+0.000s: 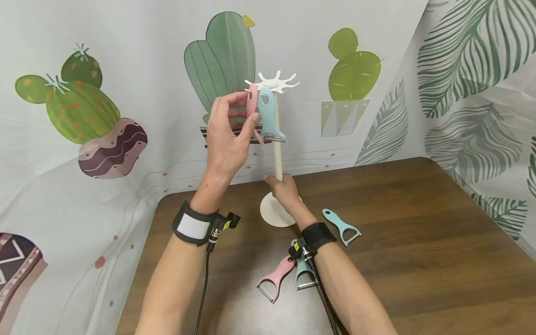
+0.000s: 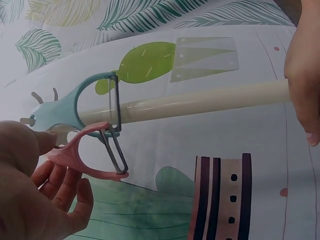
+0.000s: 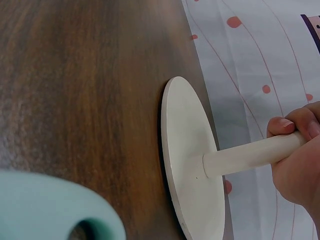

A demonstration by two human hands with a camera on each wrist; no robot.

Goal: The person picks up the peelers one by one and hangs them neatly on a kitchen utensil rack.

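Note:
A cream stand with a round base [image 1: 274,211] and a ring of prongs [image 1: 278,83] on top rises from the table. My left hand [image 1: 228,135] pinches a pink peeler [image 1: 252,100] by its handle, close to the prongs on the left side. Beside it a light blue peeler [image 1: 268,111] hangs from the stand, blade down. Lower down, my right hand [image 1: 286,190] grips the pole [image 3: 250,157] just above the base. In the left wrist view the pink peeler [image 2: 75,155] lies between thumb and fingers, partly overlapping the blue one [image 2: 60,112].
On the wooden table [image 1: 398,223] lie another blue peeler [image 1: 341,225] right of the base, a pink peeler [image 1: 276,279] in front, and a green peeler [image 1: 305,274] partly under the right wrist. A printed cloth [image 1: 167,93] hangs behind the table. Cables trail from both wrist cameras.

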